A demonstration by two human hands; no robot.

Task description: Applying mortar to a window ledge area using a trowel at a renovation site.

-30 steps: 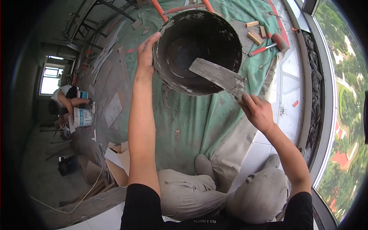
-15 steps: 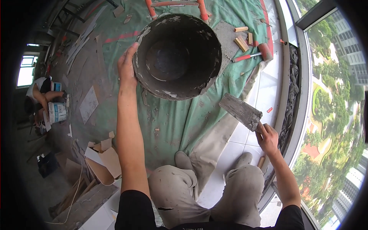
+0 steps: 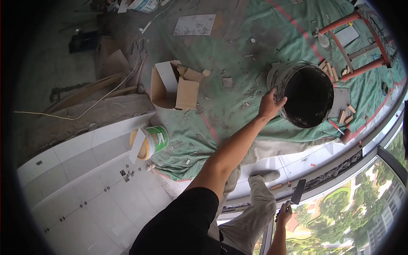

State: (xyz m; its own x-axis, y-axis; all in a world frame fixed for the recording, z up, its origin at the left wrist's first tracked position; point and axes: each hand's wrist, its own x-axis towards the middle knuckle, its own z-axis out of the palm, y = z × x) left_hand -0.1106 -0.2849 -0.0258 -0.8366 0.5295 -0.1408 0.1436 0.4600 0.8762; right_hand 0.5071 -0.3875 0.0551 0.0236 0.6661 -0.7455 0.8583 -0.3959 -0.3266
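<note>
Left hand out at full reach, fingers curled over the near rim of a black bucket smeared with grey mortar — gripping the edge. Bucket standing on a green tarp spread over the floor, just beside red metal legs and scattered small wooden blocks. Right hand low near the bottom edge, closed around the handle of a trowel, blade pointing up — well apart from the bucket. Open cardboard box farther back on the tarp. Green-and-white paint tub lying tilted at the tarp's edge, next to pale floor tiles. Own trousered legs visible below, trees and buildings beyond the window rail.
</note>
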